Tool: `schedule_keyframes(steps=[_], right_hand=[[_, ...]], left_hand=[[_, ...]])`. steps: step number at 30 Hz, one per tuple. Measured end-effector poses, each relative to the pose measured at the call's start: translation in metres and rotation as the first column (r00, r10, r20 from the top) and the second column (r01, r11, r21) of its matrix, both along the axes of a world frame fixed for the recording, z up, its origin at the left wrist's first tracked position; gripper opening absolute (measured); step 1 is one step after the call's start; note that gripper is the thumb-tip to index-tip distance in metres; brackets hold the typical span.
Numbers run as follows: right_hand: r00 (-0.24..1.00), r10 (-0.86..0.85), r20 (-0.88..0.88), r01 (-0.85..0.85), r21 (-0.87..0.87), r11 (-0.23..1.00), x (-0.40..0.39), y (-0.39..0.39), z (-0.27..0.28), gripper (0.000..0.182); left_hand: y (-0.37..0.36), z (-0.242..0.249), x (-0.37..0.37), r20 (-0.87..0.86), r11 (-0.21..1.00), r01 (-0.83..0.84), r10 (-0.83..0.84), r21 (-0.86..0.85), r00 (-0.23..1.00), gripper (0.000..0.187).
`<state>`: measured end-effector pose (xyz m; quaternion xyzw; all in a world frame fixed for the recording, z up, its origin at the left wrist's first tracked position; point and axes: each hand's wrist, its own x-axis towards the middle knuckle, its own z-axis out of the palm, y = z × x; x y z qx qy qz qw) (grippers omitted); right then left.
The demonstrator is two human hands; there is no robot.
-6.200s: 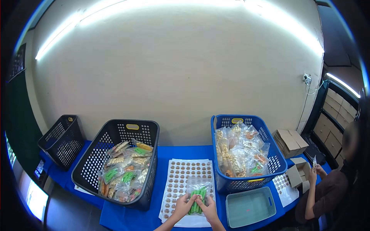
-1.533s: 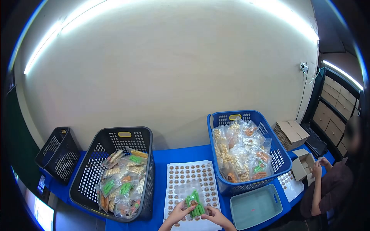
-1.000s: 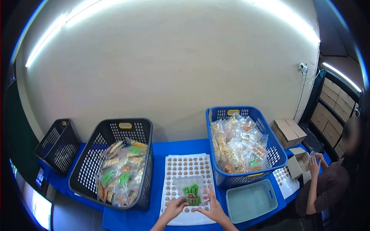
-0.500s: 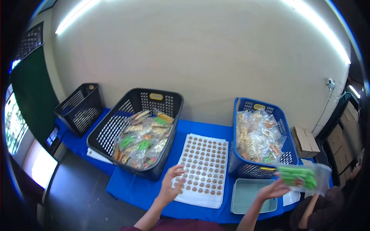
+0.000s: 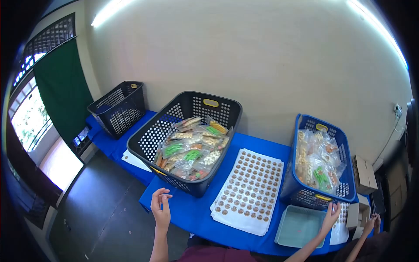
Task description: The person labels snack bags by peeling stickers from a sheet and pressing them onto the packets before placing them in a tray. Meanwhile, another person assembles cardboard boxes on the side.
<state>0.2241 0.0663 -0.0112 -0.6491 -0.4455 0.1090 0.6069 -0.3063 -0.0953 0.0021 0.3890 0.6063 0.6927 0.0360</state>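
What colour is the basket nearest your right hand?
Blue perforated plastic basket, seen in the head view.

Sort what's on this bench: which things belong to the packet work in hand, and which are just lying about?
In use:
blue basket of snack packets, nearest the right hand
sticker sheets
black basket of packets
left hand, empty, raised before the table edge

Lying about:
empty black basket
teal tray
cardboard boxes

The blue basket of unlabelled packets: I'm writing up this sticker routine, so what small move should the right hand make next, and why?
Probably lift the right hand up over the near rim of the blue basket and take one packet. That hand is open and empty, right at the rim; the left hand is empty too, held off the table edge, and nothing lies on the sticker sheet.
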Motion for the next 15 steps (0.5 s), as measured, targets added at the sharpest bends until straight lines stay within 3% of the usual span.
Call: schedule_keyframes(steps=[1,4,7,10,13,15], right_hand=[[0.998,-0.014,0.053,0.012,0.033,0.999,-0.008,-0.010,-0.003,0.037],[0.952,0.257,-0.165,-0.266,-0.029,0.964,-0.015,-0.031,-0.013,0.021],[0.958,0.150,-0.245,-0.221,-0.291,0.931,-0.046,-0.061,0.004,0.022],[0.852,0.300,-0.429,-0.375,-0.100,0.921,-0.063,-0.076,-0.016,0.021],[0.810,0.284,-0.513,-0.312,0.032,0.949,-0.093,-0.071,-0.050,0.014],[0.868,0.185,-0.461,-0.237,-0.057,0.970,-0.130,-0.078,-0.029,0.023]], left_hand=[[-0.003,-0.001,-0.002,0.001,1.000,-0.008,0.008,-0.019,1.000,0.019],[0.004,0.008,-0.013,0.002,0.999,0.051,-0.051,-0.006,0.999,0.017],[0.022,0.033,-0.029,-0.082,0.996,0.084,-0.082,0.024,0.993,0.013],[0.043,0.050,-0.046,-0.130,0.994,0.079,-0.068,0.081,0.989,0.012],[0.070,0.043,-0.048,-0.112,0.996,0.067,-0.060,0.056,0.992,0.012],[0.088,0.047,-0.041,-0.221,0.991,0.134,-0.129,0.006,0.967,0.012]])
